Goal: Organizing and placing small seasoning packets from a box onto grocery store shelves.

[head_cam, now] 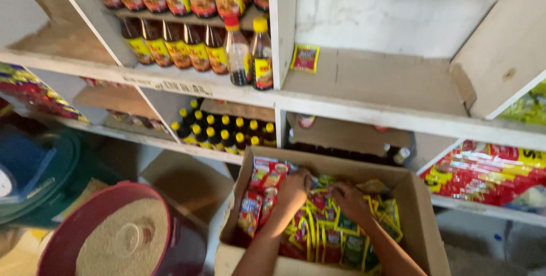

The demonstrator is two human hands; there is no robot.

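Red tub (pixel 68 236) of grain sits left of the cardboard box (pixel 418 207). Left hand (pixel 293 192) reaches in palm-down near the box's back-left corner, fingers curled on red sachets (pixel 263 188). Right hand (pixel 350 199) palm-down mid-box, fingers bent into yellow-green sachets (pixel 330 236); can't tell whether either grip is pinching anything.

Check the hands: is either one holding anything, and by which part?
Cannot be told. Left hand and right hand are both down among the sachets in the cardboard box; fingers buried, no grip visible.
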